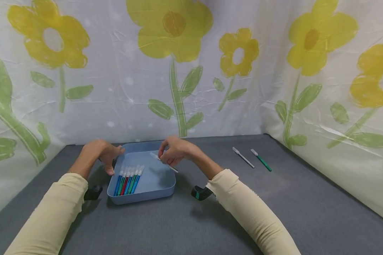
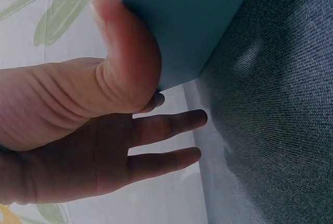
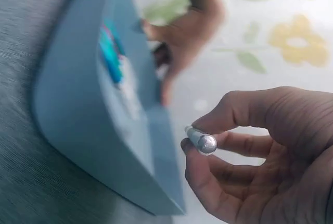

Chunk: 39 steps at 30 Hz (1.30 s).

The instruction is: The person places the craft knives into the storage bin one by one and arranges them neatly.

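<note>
My right hand [image 1: 175, 150] pinches a slim white-grey marker [image 1: 173, 168] between thumb and fingertips, above the right part of a shallow blue tray [image 1: 157, 179]. In the right wrist view the marker's rounded silvery end [image 3: 207, 145] points at the camera. My left hand [image 1: 103, 156] is at the tray's left side. Its thumb [image 2: 130, 57] presses on the tray's outer wall [image 2: 182, 26], while other fingers extend past it. Inside the tray's left half, several markers [image 1: 127, 180] in blue, green and red lie side by side, their clear-white caps toward the back.
To the right on the dark grey table [image 1: 290, 205] lie a white-grey marker [image 1: 243, 157] and a green marker [image 1: 261, 160], both with pale caps. A flower-printed curtain [image 1: 121, 71] stands behind the table and along its sides.
</note>
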Motion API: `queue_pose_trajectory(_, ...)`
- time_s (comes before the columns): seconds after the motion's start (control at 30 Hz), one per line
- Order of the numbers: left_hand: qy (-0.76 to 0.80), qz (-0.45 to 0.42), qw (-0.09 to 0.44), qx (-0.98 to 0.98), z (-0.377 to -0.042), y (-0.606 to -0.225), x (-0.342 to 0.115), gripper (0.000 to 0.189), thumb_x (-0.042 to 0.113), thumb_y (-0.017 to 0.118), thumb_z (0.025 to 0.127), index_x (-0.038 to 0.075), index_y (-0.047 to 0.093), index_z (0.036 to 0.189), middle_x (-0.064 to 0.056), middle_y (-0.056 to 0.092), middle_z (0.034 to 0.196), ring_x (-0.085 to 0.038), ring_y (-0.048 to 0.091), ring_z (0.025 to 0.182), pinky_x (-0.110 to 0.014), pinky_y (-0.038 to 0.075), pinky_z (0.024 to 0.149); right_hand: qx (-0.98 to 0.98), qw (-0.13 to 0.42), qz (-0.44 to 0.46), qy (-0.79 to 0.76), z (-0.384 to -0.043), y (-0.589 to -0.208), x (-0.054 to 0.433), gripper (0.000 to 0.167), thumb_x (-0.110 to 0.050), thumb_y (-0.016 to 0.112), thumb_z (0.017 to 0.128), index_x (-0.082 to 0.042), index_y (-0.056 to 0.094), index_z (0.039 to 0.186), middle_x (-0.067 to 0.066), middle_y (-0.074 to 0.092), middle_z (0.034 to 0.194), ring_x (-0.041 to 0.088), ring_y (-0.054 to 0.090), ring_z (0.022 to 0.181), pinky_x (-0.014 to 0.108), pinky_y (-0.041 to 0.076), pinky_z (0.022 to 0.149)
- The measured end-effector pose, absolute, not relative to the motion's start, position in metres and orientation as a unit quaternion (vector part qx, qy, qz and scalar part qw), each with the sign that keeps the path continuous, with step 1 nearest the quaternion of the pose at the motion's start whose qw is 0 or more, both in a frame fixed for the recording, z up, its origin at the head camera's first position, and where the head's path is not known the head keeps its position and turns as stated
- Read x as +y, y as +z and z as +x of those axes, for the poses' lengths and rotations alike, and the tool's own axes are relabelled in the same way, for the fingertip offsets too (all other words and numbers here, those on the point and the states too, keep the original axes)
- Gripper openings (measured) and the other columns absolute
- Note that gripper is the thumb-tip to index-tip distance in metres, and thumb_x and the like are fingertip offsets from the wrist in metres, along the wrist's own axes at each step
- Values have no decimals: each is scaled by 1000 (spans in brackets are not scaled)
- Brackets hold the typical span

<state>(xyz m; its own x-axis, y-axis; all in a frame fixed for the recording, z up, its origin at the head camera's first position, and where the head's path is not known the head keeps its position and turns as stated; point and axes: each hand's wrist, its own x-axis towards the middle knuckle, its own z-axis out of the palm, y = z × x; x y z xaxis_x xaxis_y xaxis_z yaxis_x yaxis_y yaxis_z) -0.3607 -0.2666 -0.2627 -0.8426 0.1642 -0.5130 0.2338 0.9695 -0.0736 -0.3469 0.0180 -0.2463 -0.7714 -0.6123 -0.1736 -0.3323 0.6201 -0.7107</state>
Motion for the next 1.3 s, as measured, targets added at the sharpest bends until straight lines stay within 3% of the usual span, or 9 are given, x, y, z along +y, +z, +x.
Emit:
queue_pose_trajectory(0.2,-46,94,270,957,-361,-262,-265,129,41,89,79,-6,4,165,-36,-7,170,-59,3,157,-67,30,122,853,214,-296,-372,-333,-270,-3,25,3,64,94,8,72,117,8,62,70,18,56,61,38,57,66)
queue_pose_trajectory(0.37,-48,97,267,957,-360,-259,-263,130,42,89,78,-6,5,165,-36,-5,170,-59,5,157,-66,30,122,869,180,-317,-336,-323,-284,-15,17,2,65,95,8,75,107,7,64,70,16,62,62,38,62,68)
queue_pose_trajectory(0.63,-48,85,257,961,-361,-258,-262,132,43,90,76,-7,6,165,-37,-4,170,-59,6,157,-66,29,123,881,172,-315,-309,-317,-290,-26,11,2,68,96,3,78,99,12,73,91,23,75,73,30,64,68)
queue_pose_trajectory(0.93,-44,99,266,958,-361,-255,-264,131,44,88,79,-7,4,165,-37,-7,169,-58,6,157,-63,35,121,844,202,-386,-313,-317,-287,-28,19,8,63,96,8,75,111,26,77,107,33,75,87,30,63,72)
queue_pose_trajectory(1.17,-37,96,269,958,-360,-258,-265,131,45,89,79,-8,5,164,-38,-5,169,-58,7,157,-65,30,123,828,198,-445,-278,-319,-288,-30,25,15,67,88,10,74,112,28,76,107,11,66,76,18,55,65)
queue_pose_trajectory(1.3,-38,96,273,956,-358,-258,-265,130,45,88,79,-8,6,164,-39,-4,168,-58,7,157,-65,29,123,820,201,-463,-269,-320,-289,-31,27,17,67,86,11,74,112,29,76,106,10,64,77,18,54,65)
